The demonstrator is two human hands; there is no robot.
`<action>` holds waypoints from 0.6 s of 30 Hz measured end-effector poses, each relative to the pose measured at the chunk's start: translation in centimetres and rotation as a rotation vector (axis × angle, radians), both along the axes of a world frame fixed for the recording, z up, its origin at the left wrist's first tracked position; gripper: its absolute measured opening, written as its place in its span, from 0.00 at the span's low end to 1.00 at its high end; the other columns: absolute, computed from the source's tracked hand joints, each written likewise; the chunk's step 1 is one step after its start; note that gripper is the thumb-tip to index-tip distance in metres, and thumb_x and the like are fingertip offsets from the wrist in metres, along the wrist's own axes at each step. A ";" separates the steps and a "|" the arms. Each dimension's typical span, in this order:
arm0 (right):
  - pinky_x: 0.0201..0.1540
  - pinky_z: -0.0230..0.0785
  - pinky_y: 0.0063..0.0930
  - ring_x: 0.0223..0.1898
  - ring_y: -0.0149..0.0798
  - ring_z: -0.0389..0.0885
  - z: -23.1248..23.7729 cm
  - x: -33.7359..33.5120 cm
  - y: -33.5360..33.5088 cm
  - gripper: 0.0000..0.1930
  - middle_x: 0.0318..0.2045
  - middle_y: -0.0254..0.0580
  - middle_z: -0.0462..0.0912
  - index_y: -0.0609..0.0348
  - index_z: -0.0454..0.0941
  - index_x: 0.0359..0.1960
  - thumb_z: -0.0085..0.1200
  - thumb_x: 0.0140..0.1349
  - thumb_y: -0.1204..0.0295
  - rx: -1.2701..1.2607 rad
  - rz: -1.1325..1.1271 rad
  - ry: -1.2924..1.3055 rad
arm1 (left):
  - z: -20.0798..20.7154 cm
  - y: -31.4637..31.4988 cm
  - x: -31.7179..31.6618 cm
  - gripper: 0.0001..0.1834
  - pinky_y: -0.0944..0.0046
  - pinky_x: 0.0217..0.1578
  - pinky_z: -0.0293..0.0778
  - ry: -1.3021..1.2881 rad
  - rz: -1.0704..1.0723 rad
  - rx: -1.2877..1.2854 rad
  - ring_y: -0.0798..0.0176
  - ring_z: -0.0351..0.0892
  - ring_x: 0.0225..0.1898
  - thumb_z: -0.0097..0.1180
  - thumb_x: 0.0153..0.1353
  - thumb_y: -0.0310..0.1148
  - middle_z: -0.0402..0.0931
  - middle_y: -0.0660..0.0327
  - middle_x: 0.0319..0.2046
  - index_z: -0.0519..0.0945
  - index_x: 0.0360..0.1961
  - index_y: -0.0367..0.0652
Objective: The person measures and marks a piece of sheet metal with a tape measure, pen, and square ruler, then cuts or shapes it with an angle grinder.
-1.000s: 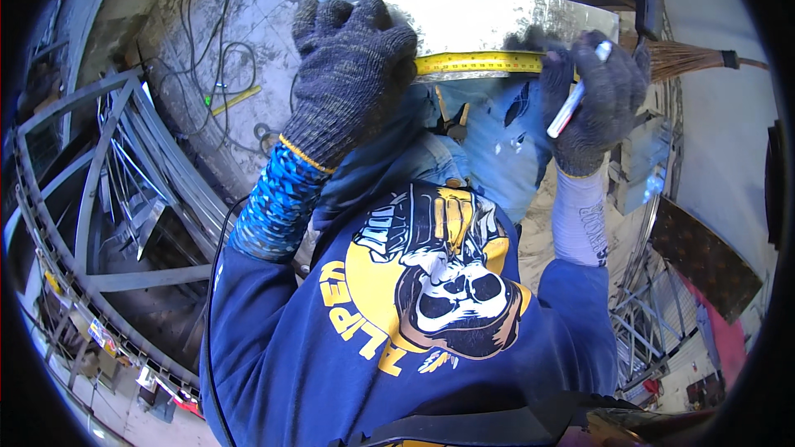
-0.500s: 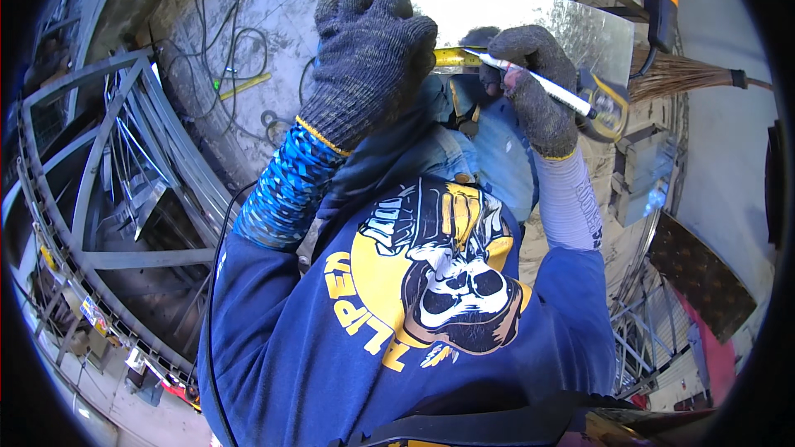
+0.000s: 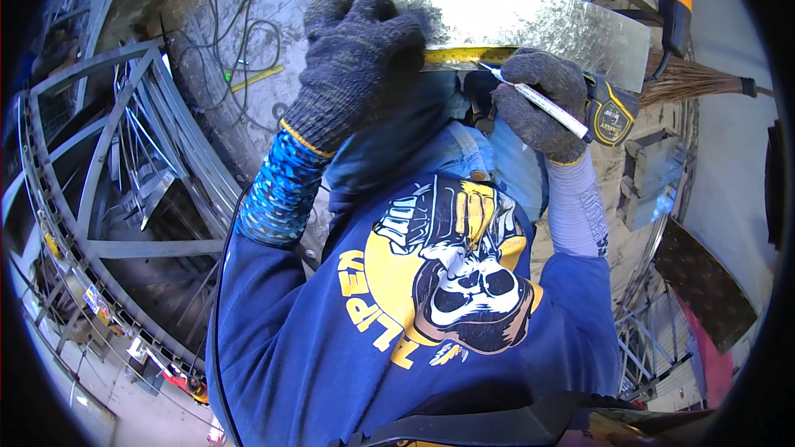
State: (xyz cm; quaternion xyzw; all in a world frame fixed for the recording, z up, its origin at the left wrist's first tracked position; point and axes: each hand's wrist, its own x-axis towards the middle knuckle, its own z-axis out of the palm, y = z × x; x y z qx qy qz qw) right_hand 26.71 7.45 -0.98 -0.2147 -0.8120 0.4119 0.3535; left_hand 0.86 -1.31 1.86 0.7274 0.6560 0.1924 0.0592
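The silver metal sheet [image 3: 538, 16] lies crosswise ahead of the person. The yellow tape blade [image 3: 451, 56] runs left to right along its near edge. The left hand [image 3: 364, 58] curls over the sheet's left end; what it pinches cannot be told. The right hand [image 3: 542, 103], nearer the sheet's right near corner, pinches a white marker [image 3: 551, 109], slanted, tip at the blade's near side; contact is unclear. The tape case [image 3: 611, 112] sits just beside that hand.
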 end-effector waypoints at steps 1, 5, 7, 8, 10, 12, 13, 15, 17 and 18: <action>0.42 0.83 0.36 0.35 0.44 0.90 0.0 0.0 0.0 0.17 0.35 0.47 0.89 0.57 0.84 0.41 0.74 0.50 0.70 -0.027 -0.001 -0.011 | 0.1 -0.3 -0.5 0.10 0.47 0.49 0.71 0.005 -0.002 -0.009 0.46 0.76 0.46 0.70 0.52 0.35 0.79 0.57 0.41 0.87 0.37 0.53; 0.41 0.83 0.36 0.34 0.45 0.90 0.3 0.3 0.1 0.16 0.34 0.47 0.88 0.57 0.84 0.41 0.73 0.50 0.71 0.057 0.007 -0.012 | 0.1 -0.9 -2.0 0.12 0.48 0.45 0.73 -0.098 -0.015 -0.018 0.47 0.76 0.45 0.73 0.51 0.33 0.79 0.54 0.41 0.86 0.37 0.47; 0.40 0.83 0.36 0.34 0.45 0.90 0.4 0.2 0.1 0.16 0.34 0.47 0.88 0.58 0.84 0.40 0.73 0.50 0.71 0.108 -0.001 -0.014 | 0.0 -1.1 -2.3 0.12 0.49 0.44 0.73 -0.225 0.004 -0.039 0.47 0.76 0.45 0.73 0.50 0.33 0.78 0.53 0.40 0.86 0.36 0.47; 0.40 0.83 0.36 0.33 0.45 0.90 0.4 0.1 0.1 0.16 0.33 0.47 0.88 0.58 0.84 0.40 0.73 0.49 0.70 0.087 -0.014 -0.013 | 0.1 -1.2 -2.4 0.12 0.49 0.44 0.73 -0.221 0.005 -0.041 0.47 0.76 0.45 0.73 0.50 0.33 0.78 0.53 0.40 0.86 0.36 0.47; 0.39 0.83 0.36 0.32 0.44 0.89 0.5 0.1 0.1 0.16 0.32 0.46 0.88 0.58 0.84 0.40 0.73 0.49 0.70 0.102 -0.034 -0.006 | 0.2 -1.2 -2.3 0.11 0.50 0.43 0.73 -0.253 0.011 -0.019 0.47 0.76 0.44 0.74 0.50 0.32 0.78 0.53 0.39 0.86 0.35 0.46; 0.39 0.83 0.35 0.32 0.44 0.89 0.5 0.2 0.1 0.16 0.33 0.46 0.88 0.58 0.84 0.40 0.72 0.50 0.71 0.054 -0.025 -0.011 | 0.3 -1.1 -1.9 0.11 0.51 0.43 0.73 -0.195 -0.005 -0.008 0.47 0.77 0.44 0.74 0.50 0.32 0.78 0.54 0.39 0.86 0.35 0.46; 0.39 0.83 0.35 0.32 0.44 0.89 0.6 0.3 0.1 0.15 0.33 0.46 0.88 0.58 0.84 0.40 0.72 0.50 0.71 0.011 -0.025 0.012 | 0.4 -1.1 -1.7 0.11 0.51 0.43 0.74 -0.131 -0.004 -0.001 0.48 0.77 0.43 0.74 0.50 0.31 0.78 0.54 0.39 0.87 0.35 0.45; 0.39 0.83 0.35 0.32 0.43 0.89 0.5 0.3 0.2 0.15 0.33 0.46 0.88 0.59 0.84 0.40 0.72 0.51 0.71 0.004 -0.016 0.019 | 0.5 -0.9 -1.5 0.11 0.51 0.44 0.74 -0.189 -0.005 -0.029 0.48 0.77 0.43 0.74 0.50 0.31 0.78 0.54 0.39 0.87 0.36 0.45; 0.39 0.83 0.35 0.32 0.43 0.89 0.4 0.4 0.2 0.15 0.34 0.46 0.89 0.59 0.84 0.40 0.71 0.51 0.72 -0.010 -0.016 0.046 | 0.6 -0.8 -1.7 0.11 0.51 0.44 0.74 -0.240 -0.003 -0.060 0.48 0.77 0.43 0.74 0.50 0.30 0.78 0.54 0.39 0.87 0.36 0.44; 0.40 0.82 0.35 0.33 0.43 0.89 0.4 0.4 0.3 0.15 0.35 0.47 0.89 0.59 0.84 0.41 0.71 0.52 0.73 -0.003 -0.002 0.048 | 0.6 -0.6 -2.0 0.10 0.52 0.44 0.74 -0.320 -0.020 -0.091 0.48 0.77 0.43 0.73 0.51 0.29 0.78 0.54 0.39 0.87 0.36 0.44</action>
